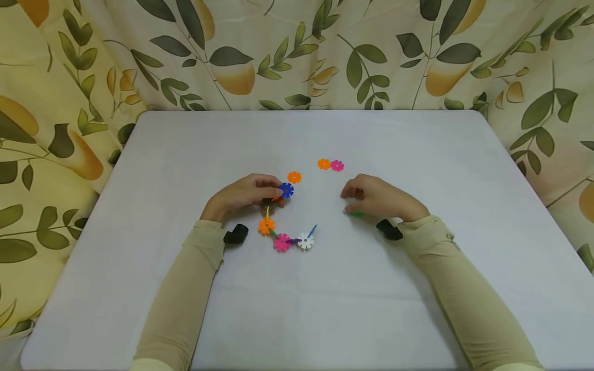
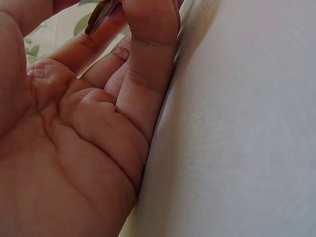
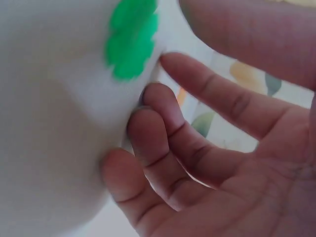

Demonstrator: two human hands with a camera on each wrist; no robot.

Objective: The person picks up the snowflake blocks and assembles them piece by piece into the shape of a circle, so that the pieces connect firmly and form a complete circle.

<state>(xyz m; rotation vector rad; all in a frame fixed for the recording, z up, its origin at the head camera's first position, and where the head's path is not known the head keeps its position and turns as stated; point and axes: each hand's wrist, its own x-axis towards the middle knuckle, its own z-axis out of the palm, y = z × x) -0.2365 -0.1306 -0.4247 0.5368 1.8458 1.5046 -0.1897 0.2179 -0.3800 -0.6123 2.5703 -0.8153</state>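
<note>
My left hand [image 1: 246,195] pinches a blue flower-shaped notched disc [image 1: 288,190] between thumb and fingers. The blue disc is at the upper end of a curved chain of interlocked discs; an orange disc [image 1: 266,225], a pink disc [image 1: 281,242] and a white disc [image 1: 306,241] lie along it, with others on edge between. Part of the chain is hidden by the left hand. Over on the right, my right hand [image 1: 382,198] has its fingertips on the table beside a loose green disc [image 3: 131,42], thumb and fingers apart; that hand covers much of it in the head view.
A loose orange disc [image 1: 294,177] lies just beyond the left fingertips. Farther back, another orange disc [image 1: 324,164] and a pink disc [image 1: 337,165] sit side by side. Leaf-patterned curtains [image 1: 287,56] surround the white table [image 1: 394,319].
</note>
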